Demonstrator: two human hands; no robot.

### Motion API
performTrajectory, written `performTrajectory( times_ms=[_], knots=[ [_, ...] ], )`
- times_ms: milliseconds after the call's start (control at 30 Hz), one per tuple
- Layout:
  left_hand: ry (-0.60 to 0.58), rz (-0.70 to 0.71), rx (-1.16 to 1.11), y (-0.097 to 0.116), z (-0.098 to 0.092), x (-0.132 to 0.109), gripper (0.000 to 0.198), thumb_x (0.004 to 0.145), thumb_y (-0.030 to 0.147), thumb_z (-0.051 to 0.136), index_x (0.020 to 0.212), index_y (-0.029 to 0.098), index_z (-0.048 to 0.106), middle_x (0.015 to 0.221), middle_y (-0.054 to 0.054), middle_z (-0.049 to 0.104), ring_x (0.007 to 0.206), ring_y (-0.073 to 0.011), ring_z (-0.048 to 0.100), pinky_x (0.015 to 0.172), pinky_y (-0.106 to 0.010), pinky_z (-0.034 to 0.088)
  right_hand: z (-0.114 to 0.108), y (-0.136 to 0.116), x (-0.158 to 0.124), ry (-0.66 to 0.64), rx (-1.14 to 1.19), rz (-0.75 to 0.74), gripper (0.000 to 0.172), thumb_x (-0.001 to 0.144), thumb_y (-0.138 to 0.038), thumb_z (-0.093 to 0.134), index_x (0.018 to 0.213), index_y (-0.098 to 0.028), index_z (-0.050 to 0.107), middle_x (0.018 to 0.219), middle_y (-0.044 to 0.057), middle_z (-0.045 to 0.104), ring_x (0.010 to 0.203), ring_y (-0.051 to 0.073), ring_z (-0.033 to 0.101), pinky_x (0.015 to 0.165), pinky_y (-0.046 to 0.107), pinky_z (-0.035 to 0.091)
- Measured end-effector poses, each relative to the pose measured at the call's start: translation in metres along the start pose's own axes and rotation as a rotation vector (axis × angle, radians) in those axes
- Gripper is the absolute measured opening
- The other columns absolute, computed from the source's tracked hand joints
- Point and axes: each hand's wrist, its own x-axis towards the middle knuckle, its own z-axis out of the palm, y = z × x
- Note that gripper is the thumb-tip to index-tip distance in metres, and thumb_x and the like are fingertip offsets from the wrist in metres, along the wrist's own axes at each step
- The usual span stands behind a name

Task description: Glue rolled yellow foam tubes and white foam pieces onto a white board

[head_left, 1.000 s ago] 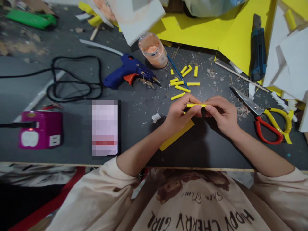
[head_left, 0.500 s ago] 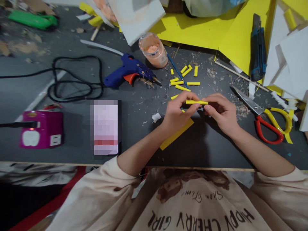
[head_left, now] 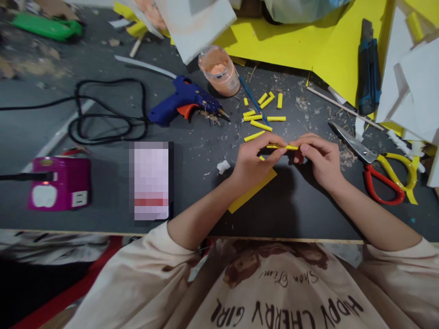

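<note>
Both hands hold one thin yellow paper roll point(head_left: 281, 147) level above the dark table point(head_left: 192, 151). My left hand point(head_left: 255, 160) pinches its left end between thumb and fingers. My right hand point(head_left: 317, 157) pinches the right end, fingers curled. A flat yellow paper strip point(head_left: 252, 192) lies on the table under my left wrist. Several short yellow rolls point(head_left: 260, 119) lie scattered just beyond the hands.
A blue glue gun point(head_left: 183, 100) and its black cord point(head_left: 103, 119) lie at left, with a pink powder jar point(head_left: 219, 71) behind. Red-and-yellow scissors point(head_left: 380, 171) sit right. A blue utility knife point(head_left: 368, 68), yellow sheets point(head_left: 291, 41), a phone point(head_left: 151, 180) and a magenta socket box point(head_left: 60, 183) surround.
The roll has been turned and pressed between the fingers and now looks thinner. Both hands stay in nearly the same spot, shifted slightly.
</note>
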Motion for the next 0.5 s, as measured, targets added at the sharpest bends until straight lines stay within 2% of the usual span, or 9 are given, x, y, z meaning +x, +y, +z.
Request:
performTrajectory(
  times_ms=[233, 367, 500],
  knots=[
    [0.001, 0.049, -0.052, 0.0010, -0.0009, 0.0013, 0.008, 0.080, 0.011, 0.066, 0.081, 0.018, 0.064, 0.079, 0.003, 0.069, 0.072, -0.0086, 0.064, 0.067, -0.019, 0.048, 0.0017, 0.0012, -0.0028, 0.019, -0.005, 0.008, 0.019, 0.092, -0.033, 0.058, 0.090, -0.025, 0.075, 0.080, -0.001, 0.064, 0.057, 0.006, 0.060, 0.054, 0.021, 0.048],
    [-0.025, 0.061, -0.047, 0.0023, -0.0015, 0.0013, 0.005, 0.082, 0.013, 0.065, 0.081, 0.018, 0.064, 0.080, 0.002, 0.070, 0.074, -0.0097, 0.064, 0.069, -0.020, 0.049, 0.0028, 0.0005, -0.0029, 0.037, 0.054, 0.082, 0.021, 0.092, -0.039, 0.057, 0.096, -0.025, 0.072, 0.084, -0.001, 0.065, 0.057, 0.006, 0.062, 0.052, 0.021, 0.048],
    [-0.009, 0.026, -0.034, 0.0040, -0.0008, 0.0013, 0.005, 0.081, 0.014, 0.065, 0.080, 0.018, 0.063, 0.078, 0.002, 0.069, 0.073, -0.0097, 0.064, 0.069, -0.020, 0.049, 0.0025, -0.0001, -0.0012, 0.130, 0.040, 0.052, 0.019, 0.088, -0.038, 0.064, 0.080, -0.021, 0.065, 0.062, -0.005, 0.057, 0.050, 0.005, 0.055, 0.051, 0.019, 0.044]
  ],
)
